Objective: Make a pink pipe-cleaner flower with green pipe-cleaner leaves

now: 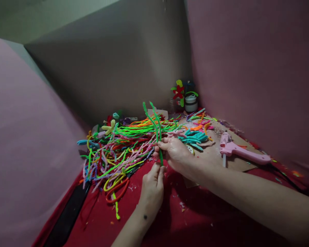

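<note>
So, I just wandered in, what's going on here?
A person is holding green pipe-cleaner strands in both bare hands. The right hand pinches them partway up, while the left hand grips the lower end; two tips point upward. Whether it's one folded piece or two is hard to tell. Beyond the hands lies a tangled, multicolored pile of pipe cleaners, and to the right a pink glue gun rests on cardboard.

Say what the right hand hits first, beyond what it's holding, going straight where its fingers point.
Past the green stems it pinches, the right hand would likely meet the multicolored stem pile to its left; depth is unclear, so it might pass above.
</note>
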Motion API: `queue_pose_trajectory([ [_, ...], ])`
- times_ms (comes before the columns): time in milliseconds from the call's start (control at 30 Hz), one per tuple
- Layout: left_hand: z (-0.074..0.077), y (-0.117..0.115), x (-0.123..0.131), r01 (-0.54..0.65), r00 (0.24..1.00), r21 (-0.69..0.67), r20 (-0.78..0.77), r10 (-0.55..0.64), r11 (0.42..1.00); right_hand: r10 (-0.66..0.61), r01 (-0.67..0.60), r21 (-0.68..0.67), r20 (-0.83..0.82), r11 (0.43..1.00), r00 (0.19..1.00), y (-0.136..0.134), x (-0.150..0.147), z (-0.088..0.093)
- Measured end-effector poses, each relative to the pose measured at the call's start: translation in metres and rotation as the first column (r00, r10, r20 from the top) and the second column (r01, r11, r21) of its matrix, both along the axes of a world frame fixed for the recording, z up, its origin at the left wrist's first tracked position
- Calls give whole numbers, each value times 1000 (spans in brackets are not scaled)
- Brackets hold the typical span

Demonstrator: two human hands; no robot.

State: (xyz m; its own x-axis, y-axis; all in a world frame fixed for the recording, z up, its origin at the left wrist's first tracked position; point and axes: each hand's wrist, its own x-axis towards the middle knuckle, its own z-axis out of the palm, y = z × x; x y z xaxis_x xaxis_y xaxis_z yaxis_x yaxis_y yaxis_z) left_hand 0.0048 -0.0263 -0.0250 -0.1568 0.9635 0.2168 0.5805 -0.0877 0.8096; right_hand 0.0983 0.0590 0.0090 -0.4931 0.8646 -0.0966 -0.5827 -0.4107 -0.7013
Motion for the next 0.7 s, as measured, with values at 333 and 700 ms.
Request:
queue_pose_trajectory([
  [333,68,20,-41,-69,977,15,204,64,998,161,-168,148,59,975,985,-10,0,2],
  [700,56,45,-40,-52,935,18,352,43,998,205,-282,201,335,938,919,-10,-2,-11],
])
